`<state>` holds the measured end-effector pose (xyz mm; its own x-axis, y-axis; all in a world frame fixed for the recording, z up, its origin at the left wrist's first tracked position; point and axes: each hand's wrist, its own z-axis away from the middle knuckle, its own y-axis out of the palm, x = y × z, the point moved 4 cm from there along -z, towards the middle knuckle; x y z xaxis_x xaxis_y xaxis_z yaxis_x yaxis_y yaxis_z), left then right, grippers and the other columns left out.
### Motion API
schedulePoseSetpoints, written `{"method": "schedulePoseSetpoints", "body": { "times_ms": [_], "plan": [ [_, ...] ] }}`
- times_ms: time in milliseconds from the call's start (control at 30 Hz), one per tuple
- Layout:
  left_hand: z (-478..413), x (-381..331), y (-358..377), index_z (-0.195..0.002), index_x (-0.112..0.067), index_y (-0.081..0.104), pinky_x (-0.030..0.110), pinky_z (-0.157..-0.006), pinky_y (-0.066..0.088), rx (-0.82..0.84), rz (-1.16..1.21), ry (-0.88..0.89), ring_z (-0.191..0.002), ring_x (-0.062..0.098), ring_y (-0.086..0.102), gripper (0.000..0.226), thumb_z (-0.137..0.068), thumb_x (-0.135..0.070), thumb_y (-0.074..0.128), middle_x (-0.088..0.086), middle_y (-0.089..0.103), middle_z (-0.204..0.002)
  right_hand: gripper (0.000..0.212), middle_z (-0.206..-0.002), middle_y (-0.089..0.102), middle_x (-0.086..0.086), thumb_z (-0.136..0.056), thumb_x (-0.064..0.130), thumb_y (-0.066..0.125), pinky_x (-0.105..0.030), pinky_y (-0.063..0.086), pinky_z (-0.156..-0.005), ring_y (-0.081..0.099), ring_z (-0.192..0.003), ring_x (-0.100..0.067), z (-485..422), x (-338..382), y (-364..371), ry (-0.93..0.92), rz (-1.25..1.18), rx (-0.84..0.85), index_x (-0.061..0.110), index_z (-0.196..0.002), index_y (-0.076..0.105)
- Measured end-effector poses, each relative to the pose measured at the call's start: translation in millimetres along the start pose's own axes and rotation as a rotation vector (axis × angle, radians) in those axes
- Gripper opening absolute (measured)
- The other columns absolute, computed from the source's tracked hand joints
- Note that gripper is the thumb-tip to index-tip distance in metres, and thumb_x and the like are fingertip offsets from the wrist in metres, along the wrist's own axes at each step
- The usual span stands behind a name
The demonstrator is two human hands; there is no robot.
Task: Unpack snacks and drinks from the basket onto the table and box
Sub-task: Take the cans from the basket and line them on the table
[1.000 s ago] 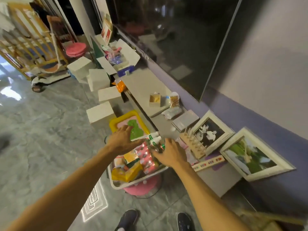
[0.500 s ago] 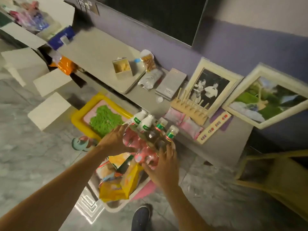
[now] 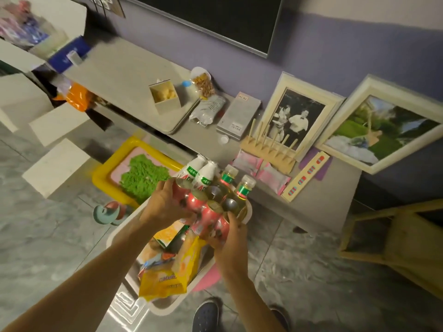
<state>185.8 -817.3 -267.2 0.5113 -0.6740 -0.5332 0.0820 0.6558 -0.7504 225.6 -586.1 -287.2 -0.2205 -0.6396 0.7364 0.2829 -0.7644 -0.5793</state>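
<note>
A white basket stands on a pink stool below me, with yellow snack bags in it. Both hands hold a cluster of drinks above its far end: two white milk bottles, two green-capped glass bottles and several red cans. My left hand grips the cluster from the left. My right hand cups it from below on the right. The low grey table runs along the wall ahead.
On the table lie an open snack box, a nut bag, a silver pouch, a grey box, a wooden rack, pink packets and two framed pictures. A yellow tray and white boxes sit left; a wooden stool right.
Both hands closed round the drinks in the basket and lifted them as one cluster. My view tilted down and closer to the table.
</note>
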Motion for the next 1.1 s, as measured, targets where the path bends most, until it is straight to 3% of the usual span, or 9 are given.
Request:
{"method": "schedulePoseSetpoints", "body": {
  "times_ms": [167,333,400,500,633,667,767,867,1100],
  "plan": [
    [28,-23,-45,-0.143,-0.021,0.046,0.032,-0.094,0.045,-0.135,0.105,0.035,-0.114,0.017,0.05,0.123,-0.039,-0.051,0.104,-0.005,0.047,-0.129,0.097,-0.157,0.036,0.002,-0.082,0.007,0.088,-0.046,0.049,-0.114,0.042,-0.149,-0.022,-2,45,-45,-0.128,-0.037,0.017,0.033,-0.159,0.035],
    [62,-86,-129,-0.137,-0.026,0.047,0.034,-0.094,0.049,-0.205,0.189,0.105,-0.114,0.016,0.055,0.112,-0.045,-0.064,0.098,-0.004,0.053,-0.129,0.091,-0.154,0.038,-0.008,-0.085,0.005,0.085,-0.04,0.045,-0.117,0.042,-0.146,-0.025,9,129,-119,-0.204,-0.009,0.026,0.027,-0.159,0.036],
    [73,-116,-166,-0.135,-0.028,0.049,0.028,-0.09,0.053,-0.211,0.263,0.153,-0.112,0.015,0.06,0.102,-0.051,-0.059,0.1,-0.004,0.058,-0.129,0.09,-0.158,0.033,-0.008,-0.086,0.006,0.085,-0.04,0.043,-0.118,0.04,-0.148,-0.027,13,165,-153,-0.249,0.003,0.011,0.026,-0.158,0.036],
    [90,-163,-218,-0.139,-0.017,0.051,0.008,-0.076,0.048,-0.198,0.347,0.23,-0.101,0.007,0.063,0.085,-0.069,-0.027,0.098,-0.003,0.065,-0.121,0.087,-0.16,0.031,-0.006,-0.087,0.009,0.084,-0.043,0.047,-0.114,0.046,-0.144,-0.031,24,217,-210,-0.299,0.022,-0.017,0.031,-0.156,0.035],
    [123,-226,-281,-0.128,-0.035,0.054,0.043,-0.078,0.063,-0.25,0.339,0.342,-0.098,0.012,0.069,0.071,-0.071,-0.031,0.097,-0.01,0.069,-0.111,0.076,-0.148,0.045,-0.005,-0.087,0.018,0.085,-0.04,0.051,-0.105,0.056,-0.132,-0.026,53,276,-294,-0.339,0.023,-0.105,0.033,-0.149,0.043],
    [132,-244,-294,-0.127,-0.037,0.055,0.046,-0.077,0.063,-0.261,0.33,0.374,-0.096,0.013,0.07,0.071,-0.071,-0.032,0.097,-0.012,0.069,-0.109,0.074,-0.146,0.048,-0.005,-0.086,0.022,0.086,-0.04,0.053,-0.103,0.058,-0.13,-0.025,61,289,-315,-0.351,0.02,-0.137,0.033,-0.147,0.045],
    [161,-303,-319,-0.134,-0.037,0.056,0.043,-0.08,0.062,-0.268,0.291,0.47,-0.093,0.015,0.071,0.077,-0.07,-0.035,0.097,-0.016,0.069,-0.106,0.068,-0.144,0.054,-0.004,-0.089,0.027,0.085,-0.044,0.055,-0.104,0.059,-0.129,-0.024,90,317,-377,-0.367,0.016,-0.25,0.032,-0.147,0.049],
    [190,-363,-327,-0.141,-0.037,0.052,0.04,-0.09,0.059,-0.244,0.241,0.56,-0.097,0.015,0.068,0.082,-0.071,-0.042,0.094,-0.013,0.066,-0.112,0.062,-0.143,0.057,-0.004,-0.092,0.026,0.081,-0.038,0.05,-0.105,0.058,-0.129,-0.023,119,326,-441,-0.387,0.048,-0.373,0.027,-0.148,0.054],
    [262,-506,-292,-0.13,-0.037,0.056,0.038,-0.087,0.062,-0.152,0.167,0.788,-0.087,0.005,0.071,0.08,-0.063,-0.051,0.097,-0.014,0.071,-0.106,0.063,-0.143,0.062,-0.004,-0.09,0.029,0.083,-0.035,0.05,-0.104,0.059,-0.13,-0.023,197,271,-581,-0.319,0.029,-0.594,0.022,-0.148,0.058]
  ]
}}
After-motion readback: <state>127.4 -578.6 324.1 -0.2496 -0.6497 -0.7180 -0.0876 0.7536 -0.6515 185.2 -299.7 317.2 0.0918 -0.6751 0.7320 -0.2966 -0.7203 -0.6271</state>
